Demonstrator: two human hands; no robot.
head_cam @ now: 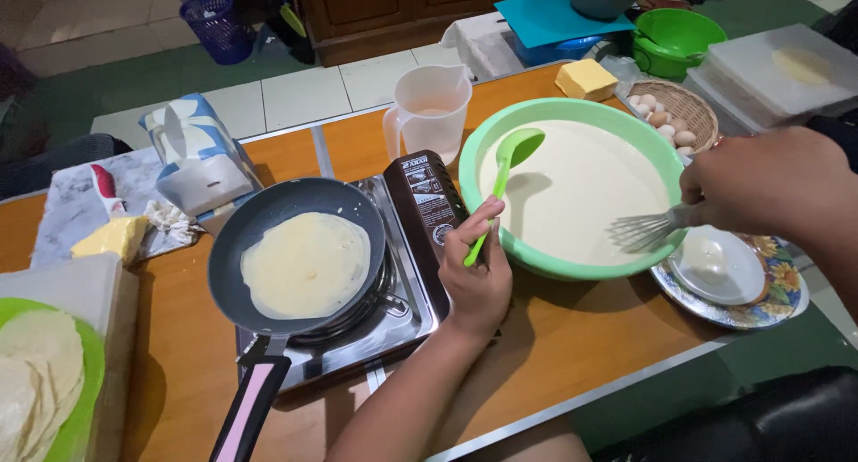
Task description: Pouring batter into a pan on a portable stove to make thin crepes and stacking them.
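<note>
Head view: a green plastic ladle (506, 172) is pinched upright in the left hand (474, 270), its long axis running toward one o'clock, the scoop over the pale batter. A wire whisk (648, 230) is gripped by the right hand (769, 185) at three o'clock, its wires dipped into the same green bowl (572, 264). At nine o'clock of the left hand, a thin crepe (306, 264) lies in a dark pan (237, 239) on a metal stove (407, 306).

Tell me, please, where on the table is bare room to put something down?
Bare wood lies along the near table edge, between the left hand and the flowered plate, and left of the stove beside the pan handle. The far side, around the jug and green bowl, is crowded.
</note>
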